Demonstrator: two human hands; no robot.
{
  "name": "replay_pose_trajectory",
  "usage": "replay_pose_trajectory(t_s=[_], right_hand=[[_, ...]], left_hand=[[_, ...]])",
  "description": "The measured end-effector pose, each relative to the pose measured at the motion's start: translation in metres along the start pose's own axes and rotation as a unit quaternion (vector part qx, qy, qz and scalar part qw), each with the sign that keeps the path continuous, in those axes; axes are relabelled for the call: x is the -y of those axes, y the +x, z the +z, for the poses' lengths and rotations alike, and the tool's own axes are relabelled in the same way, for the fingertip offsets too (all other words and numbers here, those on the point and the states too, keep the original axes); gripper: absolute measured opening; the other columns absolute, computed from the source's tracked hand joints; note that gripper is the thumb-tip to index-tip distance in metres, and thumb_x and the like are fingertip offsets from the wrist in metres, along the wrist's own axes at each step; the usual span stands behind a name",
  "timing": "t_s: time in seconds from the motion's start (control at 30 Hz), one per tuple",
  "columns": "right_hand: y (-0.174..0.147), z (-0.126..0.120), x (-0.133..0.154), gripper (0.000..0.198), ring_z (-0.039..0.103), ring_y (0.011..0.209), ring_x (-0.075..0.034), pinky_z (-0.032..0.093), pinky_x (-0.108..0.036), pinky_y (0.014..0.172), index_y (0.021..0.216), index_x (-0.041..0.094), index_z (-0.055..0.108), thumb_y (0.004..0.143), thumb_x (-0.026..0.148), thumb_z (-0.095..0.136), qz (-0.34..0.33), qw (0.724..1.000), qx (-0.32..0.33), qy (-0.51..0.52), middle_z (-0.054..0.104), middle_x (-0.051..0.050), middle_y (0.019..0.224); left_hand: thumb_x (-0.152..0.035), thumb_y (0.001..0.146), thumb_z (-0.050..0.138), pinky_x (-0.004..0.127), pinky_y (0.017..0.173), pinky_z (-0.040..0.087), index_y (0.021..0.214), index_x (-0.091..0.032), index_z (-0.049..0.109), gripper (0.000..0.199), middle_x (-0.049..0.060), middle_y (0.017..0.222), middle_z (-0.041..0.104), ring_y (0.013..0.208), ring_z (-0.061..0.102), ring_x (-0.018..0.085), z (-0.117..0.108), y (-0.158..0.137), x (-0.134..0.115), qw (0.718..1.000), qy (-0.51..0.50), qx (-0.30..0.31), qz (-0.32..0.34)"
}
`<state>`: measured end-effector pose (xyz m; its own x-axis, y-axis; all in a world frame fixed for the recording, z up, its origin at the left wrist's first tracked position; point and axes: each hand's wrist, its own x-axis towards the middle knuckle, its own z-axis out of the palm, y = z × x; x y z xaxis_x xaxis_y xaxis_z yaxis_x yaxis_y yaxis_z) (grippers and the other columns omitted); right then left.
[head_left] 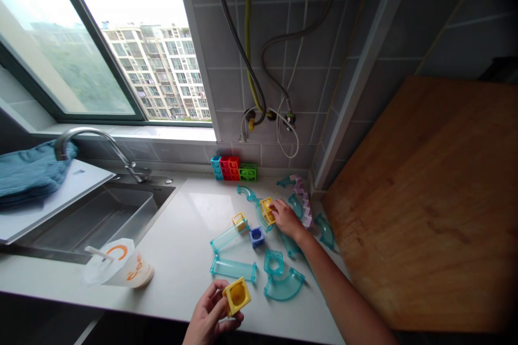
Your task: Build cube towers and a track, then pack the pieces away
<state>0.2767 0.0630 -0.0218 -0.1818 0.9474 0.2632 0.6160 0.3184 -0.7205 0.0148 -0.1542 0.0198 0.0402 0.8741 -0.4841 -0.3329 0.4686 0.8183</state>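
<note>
My left hand [212,310] grips a yellow cube block [237,296] with a round hollow, just over the counter's front edge. Farther back, the fingers of my right hand [285,216] are closed on another yellow block [267,210] with open sides, above a teal curved track piece. Between the hands lie a blue block [257,236], a third yellow block [240,220], a straight teal track [233,268] and a teal curved track [284,285]. A square teal piece [273,263] with a round hole touches the curved one.
Stacked blue, red and green blocks [230,168] stand against the wall. A lilac zigzag piece [302,199] lies near the corner. At left are a lidded drink cup [121,264], a sink [133,221] and a faucet [97,135]. A wooden board [429,210] leans at right.
</note>
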Motion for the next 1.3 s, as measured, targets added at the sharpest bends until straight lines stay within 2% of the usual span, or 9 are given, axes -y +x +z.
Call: replay_pose_trajectory(t_s=[0.17, 0.3, 0.47, 0.53, 0.67, 0.8, 0.9, 1.1, 1.3], right_hand=[[-0.020, -0.006, 0.005, 0.029, 0.063, 0.112, -0.025, 0.051, -0.040, 0.103, 0.112, 0.022, 0.065, 0.092, 0.010, 0.049, -0.005, 0.996, -0.074, 0.054, 0.064, -0.009, 0.114], [-0.043, -0.008, 0.015, 0.029, 0.064, 0.112, -0.025, 0.052, -0.042, 0.104, 0.113, 0.024, 0.065, 0.094, 0.010, 0.049, -0.013, 0.991, -0.098, 0.086, 0.064, -0.009, 0.116], [-0.065, -0.007, 0.022, 0.025, 0.065, 0.109, -0.026, 0.053, -0.044, 0.104, 0.111, 0.025, 0.067, 0.095, 0.013, 0.051, -0.022, 0.986, -0.116, 0.120, 0.065, -0.008, 0.113], [-0.071, -0.005, 0.024, 0.023, 0.065, 0.108, -0.025, 0.056, -0.041, 0.098, 0.110, 0.025, 0.066, 0.096, 0.015, 0.051, -0.022, 0.982, -0.132, 0.135, 0.064, -0.009, 0.112], [-0.081, -0.003, 0.025, 0.020, 0.065, 0.107, -0.025, 0.061, -0.036, 0.083, 0.111, 0.025, 0.064, 0.099, 0.020, 0.049, -0.020, 0.974, -0.162, 0.158, 0.063, -0.010, 0.114], [-0.087, -0.003, 0.025, 0.020, 0.064, 0.109, -0.025, 0.060, -0.037, 0.087, 0.113, 0.026, 0.063, 0.100, 0.021, 0.048, -0.031, 0.972, -0.162, 0.168, 0.062, -0.010, 0.115], [-0.090, -0.004, 0.028, 0.021, 0.064, 0.112, -0.025, 0.059, -0.038, 0.092, 0.114, 0.027, 0.064, 0.101, 0.021, 0.049, -0.049, 0.973, -0.141, 0.175, 0.062, -0.010, 0.118], [-0.095, -0.011, 0.036, 0.023, 0.063, 0.116, -0.025, 0.056, -0.039, 0.097, 0.117, 0.029, 0.064, 0.101, 0.021, 0.048, -0.061, 0.978, -0.109, 0.169, 0.062, -0.009, 0.121], [-0.097, -0.017, 0.042, 0.019, 0.064, 0.112, -0.024, 0.059, -0.036, 0.090, 0.113, 0.028, 0.065, 0.102, 0.027, 0.049, -0.035, 0.974, -0.119, 0.189, 0.063, -0.009, 0.117]], left_hand=[[-0.050, 0.077, 0.086, 0.034, 0.069, 0.059, 0.106, -0.022, 0.058, 0.049, 0.005, 0.095, 0.071, 0.069, 0.073, 0.019, 0.005, -0.001, -0.001, 1.000, 0.005, -0.002, 0.001], [-0.057, 0.077, 0.083, 0.034, 0.069, 0.058, 0.103, -0.021, 0.061, 0.050, 0.005, 0.089, 0.072, 0.070, 0.073, 0.021, 0.008, 0.005, -0.006, 0.999, 0.038, -0.015, 0.021], [-0.062, 0.076, 0.082, 0.034, 0.073, 0.058, 0.119, -0.021, 0.069, 0.061, 0.010, 0.102, 0.077, 0.086, 0.073, 0.026, 0.008, 0.028, -0.015, 0.990, 0.118, 0.007, 0.079], [-0.061, 0.075, 0.083, 0.037, 0.081, 0.059, 0.115, -0.019, 0.075, 0.058, 0.012, 0.107, 0.078, 0.096, 0.073, 0.031, 0.012, 0.034, -0.019, 0.984, 0.136, 0.029, 0.109], [-0.053, 0.073, 0.086, 0.041, 0.090, 0.059, 0.098, -0.020, 0.082, 0.041, 0.014, 0.119, 0.076, 0.116, 0.066, 0.039, 0.037, 0.038, -0.031, 0.965, 0.185, 0.058, 0.176], [-0.049, 0.086, 0.076, 0.045, 0.109, 0.051, 0.099, -0.025, 0.084, 0.029, 0.014, 0.148, 0.060, 0.138, 0.052, 0.039, 0.072, 0.046, -0.046, 0.934, 0.248, 0.060, 0.252], [-0.048, 0.089, 0.073, 0.050, 0.117, 0.044, 0.100, -0.024, 0.084, 0.028, 0.015, 0.155, 0.052, 0.147, 0.043, 0.040, 0.092, 0.061, -0.051, 0.921, 0.270, 0.071, 0.272], [-0.050, 0.093, 0.067, 0.040, 0.096, 0.059, 0.104, -0.022, 0.082, 0.034, 0.018, 0.141, 0.052, 0.138, 0.048, 0.038, 0.105, 0.074, -0.049, 0.914, 0.280, 0.108, 0.271], [-0.042, 0.095, 0.064, 0.041, 0.104, 0.053, 0.107, -0.023, 0.081, 0.029, 0.015, 0.126, 0.059, 0.127, 0.054, 0.032, 0.095, 0.078, -0.048, 0.893, 0.317, 0.088, 0.307]])
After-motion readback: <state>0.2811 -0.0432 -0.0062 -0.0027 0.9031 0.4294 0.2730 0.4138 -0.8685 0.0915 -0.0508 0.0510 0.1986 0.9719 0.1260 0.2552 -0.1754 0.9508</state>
